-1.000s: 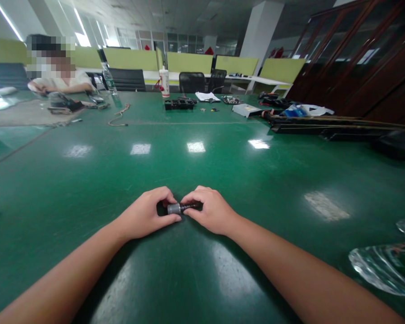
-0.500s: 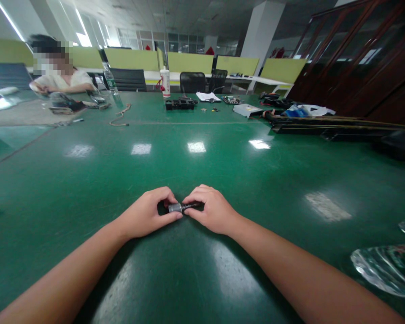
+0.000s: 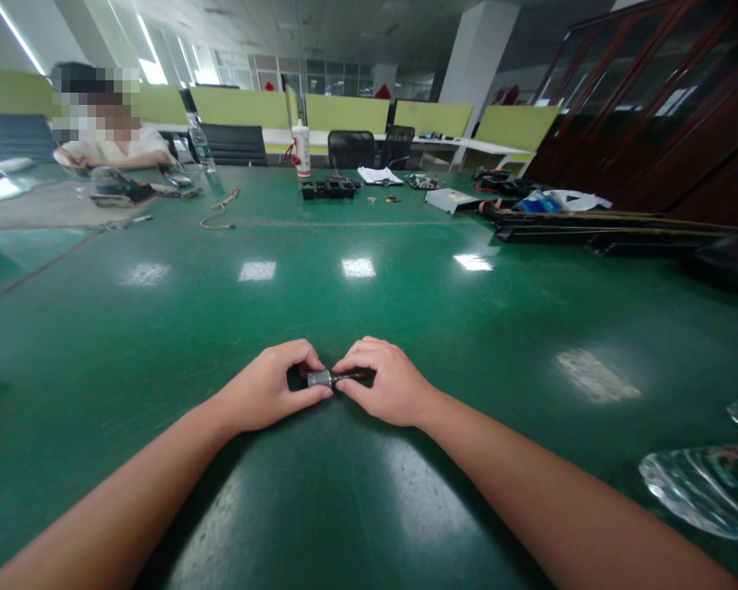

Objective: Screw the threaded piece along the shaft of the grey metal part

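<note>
A small grey metal cylinder with a thin dark shaft (image 3: 319, 378), perhaps a small motor, is held level just over the green table (image 3: 357, 315). My left hand (image 3: 283, 383) curls around the cylinder end, thumb in front and fingers behind. The thumb and fingers of my right hand (image 3: 384, 381) pinch the dark shaft on the other side. Both hands are closed, their fingertips nearly meeting at the joint between cylinder and shaft. My right fingers hide part of the shaft.
Clear plastic packaging (image 3: 701, 492) lies at the right edge. Farther back are a white bottle (image 3: 302, 152), a black part (image 3: 329, 190), a cord (image 3: 218, 215), a metal box (image 3: 450, 201) and long black rails (image 3: 547, 229). Another person (image 3: 114, 147) sits at the far left.
My right fingertips have shifted very slightly to the right along the shaft. My left hand and the cylinder stay almost where they were.
</note>
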Demonstrator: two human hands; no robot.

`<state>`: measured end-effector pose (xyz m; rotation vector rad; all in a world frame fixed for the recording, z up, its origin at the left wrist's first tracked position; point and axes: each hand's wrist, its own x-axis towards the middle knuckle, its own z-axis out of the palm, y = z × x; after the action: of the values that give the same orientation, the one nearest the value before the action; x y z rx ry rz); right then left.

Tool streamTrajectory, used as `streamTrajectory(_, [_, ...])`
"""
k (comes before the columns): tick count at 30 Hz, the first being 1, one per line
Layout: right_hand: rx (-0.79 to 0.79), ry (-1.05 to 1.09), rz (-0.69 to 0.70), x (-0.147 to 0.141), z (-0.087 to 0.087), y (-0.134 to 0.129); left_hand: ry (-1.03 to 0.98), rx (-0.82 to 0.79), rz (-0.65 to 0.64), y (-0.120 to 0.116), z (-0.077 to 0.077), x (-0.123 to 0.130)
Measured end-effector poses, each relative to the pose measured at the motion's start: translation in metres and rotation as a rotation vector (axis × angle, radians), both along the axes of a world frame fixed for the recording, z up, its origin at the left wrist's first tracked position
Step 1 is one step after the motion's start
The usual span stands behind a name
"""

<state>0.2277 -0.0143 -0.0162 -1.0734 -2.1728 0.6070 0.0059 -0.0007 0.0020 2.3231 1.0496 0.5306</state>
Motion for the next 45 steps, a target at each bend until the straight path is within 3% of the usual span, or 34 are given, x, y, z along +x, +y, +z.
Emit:
streamTrajectory(8, [-0.018,-0.130,0.026,-0.0008,0.0020,-0.0001,-0.008,0.000,-0.005,0.0000,0.0002,0.0004])
streamTrajectory(45, [-0.007,-0.058,-0.040,0.0018,-0.0003,0.0018,0.009,0.052,0.022,-0.0012,0.0021,0.0013])
